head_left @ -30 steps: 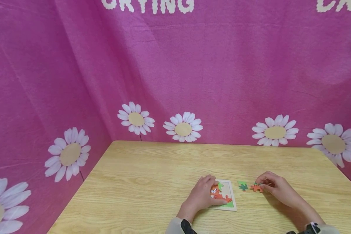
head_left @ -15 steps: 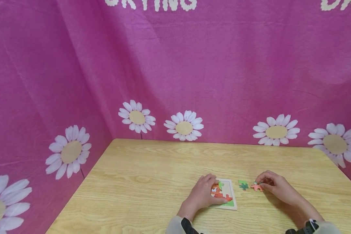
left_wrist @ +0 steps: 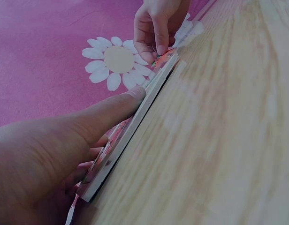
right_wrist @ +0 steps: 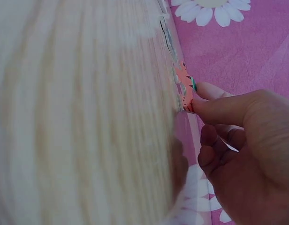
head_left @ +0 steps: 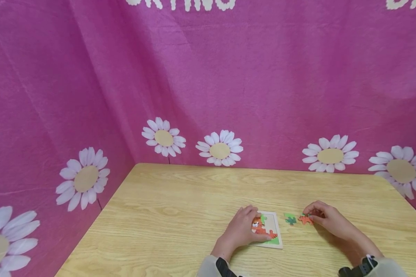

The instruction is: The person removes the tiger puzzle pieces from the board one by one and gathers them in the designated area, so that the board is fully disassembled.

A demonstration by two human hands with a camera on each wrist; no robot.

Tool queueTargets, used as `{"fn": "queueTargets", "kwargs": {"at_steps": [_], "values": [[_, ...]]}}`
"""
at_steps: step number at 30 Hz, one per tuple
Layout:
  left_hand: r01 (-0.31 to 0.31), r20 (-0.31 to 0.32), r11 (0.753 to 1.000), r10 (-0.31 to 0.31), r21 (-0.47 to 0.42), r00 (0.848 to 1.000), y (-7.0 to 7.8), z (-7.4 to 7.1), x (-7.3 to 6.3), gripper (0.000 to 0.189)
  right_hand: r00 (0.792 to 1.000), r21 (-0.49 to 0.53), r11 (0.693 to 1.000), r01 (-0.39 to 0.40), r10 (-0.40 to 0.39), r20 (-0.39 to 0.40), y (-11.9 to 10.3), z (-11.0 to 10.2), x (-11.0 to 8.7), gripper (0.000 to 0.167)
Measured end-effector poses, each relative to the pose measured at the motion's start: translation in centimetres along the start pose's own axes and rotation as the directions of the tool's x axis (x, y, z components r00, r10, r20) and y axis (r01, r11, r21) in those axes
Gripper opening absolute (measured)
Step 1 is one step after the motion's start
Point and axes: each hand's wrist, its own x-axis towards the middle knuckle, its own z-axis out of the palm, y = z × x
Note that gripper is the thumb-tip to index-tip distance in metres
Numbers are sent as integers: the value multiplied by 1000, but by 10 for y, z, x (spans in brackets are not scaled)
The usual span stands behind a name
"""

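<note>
My left hand holds a small framed jigsaw puzzle on the table, its thumb along the near side and its fingers over the far part. An orange animal face and green patches show in the frame, beside a bare pale area; the hand covers the left part. To the right, my right hand pinches an orange striped puzzle piece between thumb and fingertips. Between that piece and the frame lies a green puzzle piece with a darker green shape. In the left wrist view, the left thumb presses along the frame's edge.
The wood-grain table extends to the left and behind the hands. A pink cloth with printed daisies and white letters hangs behind the table and along its left side.
The head view has shifted slightly. The orange piece looked paler half a second ago and shows deeper orange now, still pinched by the right hand. The left hand stays on the puzzle frame.
</note>
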Motion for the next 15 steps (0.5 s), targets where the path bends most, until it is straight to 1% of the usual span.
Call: {"fn": "queueTargets", "kwargs": {"at_steps": [4,6,10,15], "values": [[-7,-1,1000,7,21,1000,0,0,0,78,998,10,998,56,-56,-13,3,1,1,17],[-10,-4,1000,10,24,1000,0,0,0,78,997,12,997,71,-71,-13,5,1,1,16],[-5,3,1000,5,22,1000,-1,1,1,78,998,9,998,60,-60,-11,5,2,1,16],[-3,5,1000,3,17,1000,-1,0,0,77,1000,8,1000,16,-16,-10,3,2,1,16]]}}
